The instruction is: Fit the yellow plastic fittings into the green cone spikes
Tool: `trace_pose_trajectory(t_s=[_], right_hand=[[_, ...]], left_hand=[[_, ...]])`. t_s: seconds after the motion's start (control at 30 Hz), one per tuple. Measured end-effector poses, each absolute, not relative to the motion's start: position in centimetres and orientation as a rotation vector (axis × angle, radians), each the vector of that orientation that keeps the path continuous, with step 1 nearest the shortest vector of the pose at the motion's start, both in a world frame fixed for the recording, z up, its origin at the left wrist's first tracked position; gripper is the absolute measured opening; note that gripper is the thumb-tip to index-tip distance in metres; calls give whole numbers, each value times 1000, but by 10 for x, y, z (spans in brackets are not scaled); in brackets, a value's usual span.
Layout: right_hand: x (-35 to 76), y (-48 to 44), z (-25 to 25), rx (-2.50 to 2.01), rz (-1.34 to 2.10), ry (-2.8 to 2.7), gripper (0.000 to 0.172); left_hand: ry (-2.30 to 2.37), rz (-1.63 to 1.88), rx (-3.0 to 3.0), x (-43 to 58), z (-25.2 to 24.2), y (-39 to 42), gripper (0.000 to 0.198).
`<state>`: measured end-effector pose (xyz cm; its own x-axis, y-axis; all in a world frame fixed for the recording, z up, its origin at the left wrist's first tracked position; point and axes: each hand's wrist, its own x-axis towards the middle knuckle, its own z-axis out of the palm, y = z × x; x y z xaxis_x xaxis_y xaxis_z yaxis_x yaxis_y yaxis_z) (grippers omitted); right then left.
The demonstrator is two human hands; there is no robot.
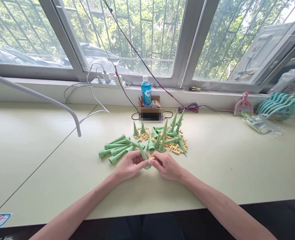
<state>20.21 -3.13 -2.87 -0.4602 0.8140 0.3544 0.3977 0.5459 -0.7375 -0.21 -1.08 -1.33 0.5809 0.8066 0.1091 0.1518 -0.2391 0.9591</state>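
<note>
Near the middle of the table, my left hand [131, 165] is closed around a green cone [143, 154] that leans with its tip up and to the left. My right hand [167, 165] pinches a small yellow piece [152, 158] against the cone's lower side. Just beyond my hands, more green cones stand or lie among a pile of small yellow pieces [173, 147]. Several long green cones [117, 150] lie side by side to the left of the pile.
Behind the pile, a blue bottle [146, 91] stands in a small cardboard box [157, 101]. Coiled wires [191, 107], a pink dustpan [243, 106] and teal items [274, 105] are to the right. A white tube [42, 95] reaches in from the left.
</note>
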Motion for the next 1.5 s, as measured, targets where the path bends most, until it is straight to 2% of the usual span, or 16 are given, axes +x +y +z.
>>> trace_pose_trajectory(t_s=[0.2,0.47,0.7,0.9,1.2,1.5], right_hand=[[203,-31,-37,-992,642,-2122,44],[200,-32,-35,-1083,564,-2173,48],[199,-32,-32,-1115,622,-2123,43],[200,-33,-30,-1024,749,-1999,17],[203,-31,-30,-905,662,-2024,17],[205,-29,-33,-898,670,-2104,18]], left_hand=[[836,735,1853,-1,-11,-13,31],[741,769,2114,-2,-17,-16,17],[787,727,2077,-1,-17,-16,18],[876,707,1846,-1,-16,-11,28],[871,696,1422,-6,-11,-5,33],[848,597,1458,-6,-16,-3,35]])
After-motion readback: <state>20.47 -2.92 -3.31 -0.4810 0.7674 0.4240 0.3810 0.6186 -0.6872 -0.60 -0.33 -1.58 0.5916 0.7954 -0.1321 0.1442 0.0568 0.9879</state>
